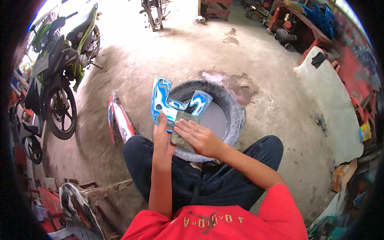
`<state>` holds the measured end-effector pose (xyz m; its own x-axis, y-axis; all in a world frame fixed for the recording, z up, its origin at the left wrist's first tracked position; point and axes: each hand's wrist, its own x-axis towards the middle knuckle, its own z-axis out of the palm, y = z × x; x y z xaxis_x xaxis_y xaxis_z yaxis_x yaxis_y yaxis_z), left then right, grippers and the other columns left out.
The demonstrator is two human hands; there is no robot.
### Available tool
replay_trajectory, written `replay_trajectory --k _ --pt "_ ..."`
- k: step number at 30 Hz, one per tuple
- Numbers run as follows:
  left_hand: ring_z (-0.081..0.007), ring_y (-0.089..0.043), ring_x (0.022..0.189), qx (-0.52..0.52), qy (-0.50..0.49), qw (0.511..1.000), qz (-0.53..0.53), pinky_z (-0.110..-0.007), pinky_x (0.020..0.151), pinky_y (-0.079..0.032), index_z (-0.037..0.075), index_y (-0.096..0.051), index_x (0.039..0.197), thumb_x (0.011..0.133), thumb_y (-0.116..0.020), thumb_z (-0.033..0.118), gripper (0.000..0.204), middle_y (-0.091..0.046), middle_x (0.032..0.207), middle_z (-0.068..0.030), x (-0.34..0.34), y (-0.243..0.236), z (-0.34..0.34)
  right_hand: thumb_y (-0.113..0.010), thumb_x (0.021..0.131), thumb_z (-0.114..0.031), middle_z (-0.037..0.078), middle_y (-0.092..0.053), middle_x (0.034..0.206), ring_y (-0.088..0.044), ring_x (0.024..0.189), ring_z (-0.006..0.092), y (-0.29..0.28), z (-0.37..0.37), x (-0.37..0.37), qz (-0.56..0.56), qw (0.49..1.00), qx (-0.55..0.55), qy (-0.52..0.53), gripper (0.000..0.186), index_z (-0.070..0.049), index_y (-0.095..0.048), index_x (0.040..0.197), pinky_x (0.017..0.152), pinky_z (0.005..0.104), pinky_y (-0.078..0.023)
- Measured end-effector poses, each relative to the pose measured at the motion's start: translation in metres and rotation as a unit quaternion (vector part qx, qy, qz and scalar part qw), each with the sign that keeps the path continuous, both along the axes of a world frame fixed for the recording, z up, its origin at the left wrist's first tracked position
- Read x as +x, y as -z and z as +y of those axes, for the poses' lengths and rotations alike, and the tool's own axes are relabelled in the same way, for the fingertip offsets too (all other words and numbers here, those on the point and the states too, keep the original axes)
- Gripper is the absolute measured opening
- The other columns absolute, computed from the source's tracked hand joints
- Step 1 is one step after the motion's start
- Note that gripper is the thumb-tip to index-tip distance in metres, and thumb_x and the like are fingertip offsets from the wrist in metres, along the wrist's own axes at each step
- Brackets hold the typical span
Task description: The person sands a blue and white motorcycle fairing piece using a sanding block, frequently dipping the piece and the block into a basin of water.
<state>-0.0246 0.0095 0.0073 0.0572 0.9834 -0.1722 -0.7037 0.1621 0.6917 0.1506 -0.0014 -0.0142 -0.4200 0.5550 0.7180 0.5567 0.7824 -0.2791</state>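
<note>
A glossy blue and white plastic panel [161, 98], shaped like a motorcycle body part, is held over a round basin by my left hand [161, 138], its thumb on the near edge. My right hand [200, 138] lies with fingers together on a dark grey-green sheet that looks like sandpaper [182, 136], pressing it against the near part of the panel. The grey basin [236, 120] holds cloudy grey water and stands between my knees. My left palm and most of its fingers are hidden behind the panel and the sheet.
A red and white panel [120, 120] lies on the concrete floor left of the basin. Beyond it stands a black and green motorcycle [64, 72]. Wet patches [240, 86] mark the floor behind the basin. A large pale panel [330, 108] and a cardboard box [344, 175] are at the right.
</note>
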Motion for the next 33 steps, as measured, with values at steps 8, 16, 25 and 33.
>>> replay_trajectory --k 8,16,25,33 --pt "-0.0255 -0.062 0.12 0.017 -0.017 1.0 -0.008 -0.045 0.102 -0.052 0.002 -0.047 0.14 0.106 -0.055 0.032 0.047 -0.061 0.134 -0.0122 -0.001 -0.001 -0.002 -0.053 0.086 0.004 0.021 -0.061 0.137 -0.054 0.133 0.0381 -0.012 -0.002 0.002 -0.004 0.998 -0.066 0.021 0.049 -0.002 -0.059 0.134 0.112 0.0447 -0.044" --pt "-0.0235 -0.065 0.116 0.005 -0.012 1.0 -0.022 -0.041 0.096 -0.055 0.004 -0.053 0.133 0.106 -0.054 0.032 0.039 -0.065 0.127 -0.0116 0.008 -0.011 -0.002 -0.054 0.087 -0.001 0.026 -0.059 0.138 -0.057 0.129 0.0401 0.001 0.025 0.024 -0.011 0.997 -0.042 0.066 0.049 0.001 -0.057 0.136 0.111 0.0475 -0.044" --pt "-0.0264 -0.063 0.12 0.021 0.011 1.0 -0.019 -0.047 0.102 -0.052 0.005 -0.047 0.14 0.106 -0.054 0.033 0.045 -0.062 0.132 -0.0127 0.012 -0.006 -0.001 -0.054 0.088 0.0 0.022 -0.058 0.14 -0.056 0.131 0.0362 -0.002 0.032 0.027 -0.003 0.994 -0.053 0.099 0.049 -0.002 -0.056 0.137 0.11 0.046 -0.046" --pt "-0.0239 -0.063 0.12 0.017 0.023 0.999 -0.035 -0.045 0.101 -0.053 0.004 -0.049 0.138 0.106 -0.056 0.031 0.042 -0.062 0.132 -0.0112 0.017 -0.009 -0.007 -0.053 0.087 0.005 0.02 -0.058 0.141 -0.053 0.134 0.0371 -0.007 0.038 0.045 0.044 0.983 -0.095 0.153 0.054 -0.002 -0.056 0.14 0.115 0.0444 -0.042"
